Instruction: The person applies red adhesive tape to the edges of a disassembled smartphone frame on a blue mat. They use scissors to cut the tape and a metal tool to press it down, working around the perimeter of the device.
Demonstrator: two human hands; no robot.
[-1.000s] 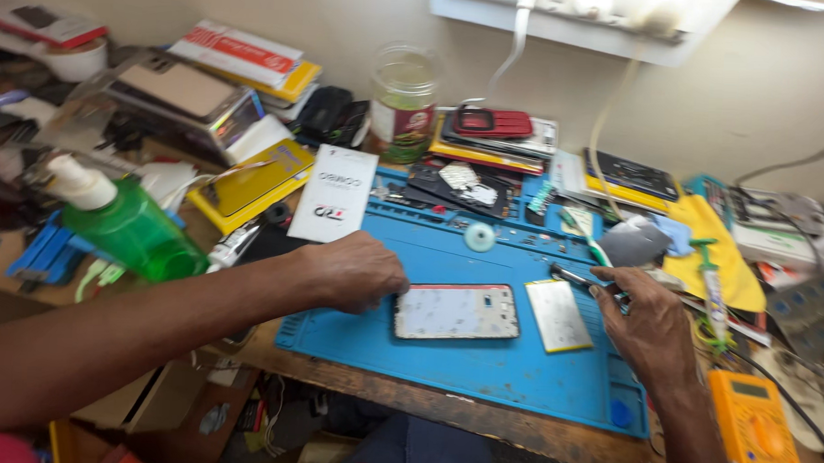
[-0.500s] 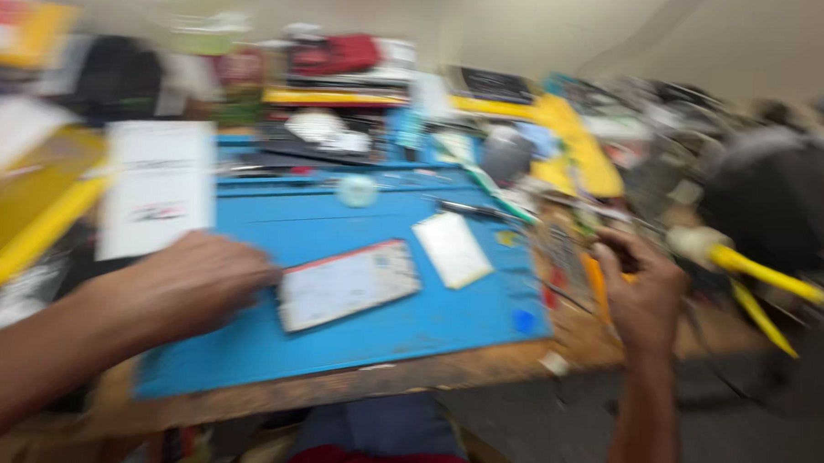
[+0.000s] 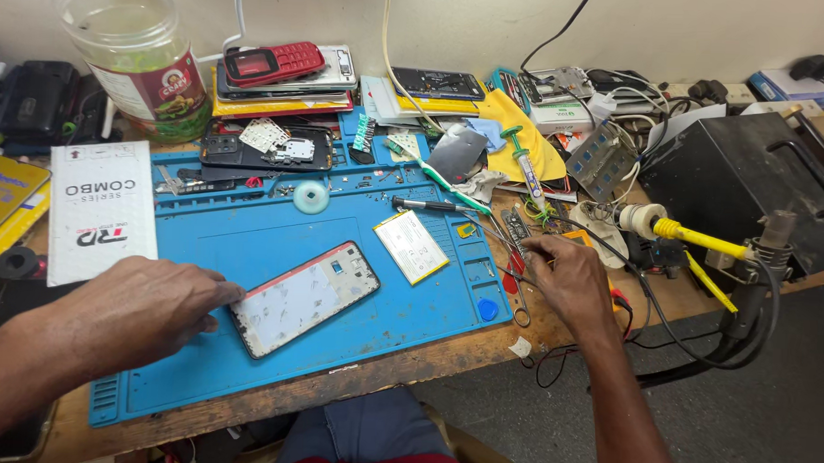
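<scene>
Wall: plain off-white plaster (image 3: 711,32), running along the back of the bench, scuffed near its foot.
Bench: worn wooden table (image 3: 444,356), front edge chipped and stained.
Bench covering: blue work mat (image 3: 243,363) with moulded compartments, lying flat on the wood.
Floor: dark grey, bare (image 3: 770,427), to the right of the bench.
Cables: white and black leads (image 3: 387,30) hanging down the wall.
Light: even and soft, shadows weak.

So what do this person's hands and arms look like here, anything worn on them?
Both are bare. The left hand and right hand have no gloves, and no rings, watch or bracelet show. Both forearms are uncovered up to the frame edge, with no sleeve in view. No markings or tattoos can be made out.
</scene>
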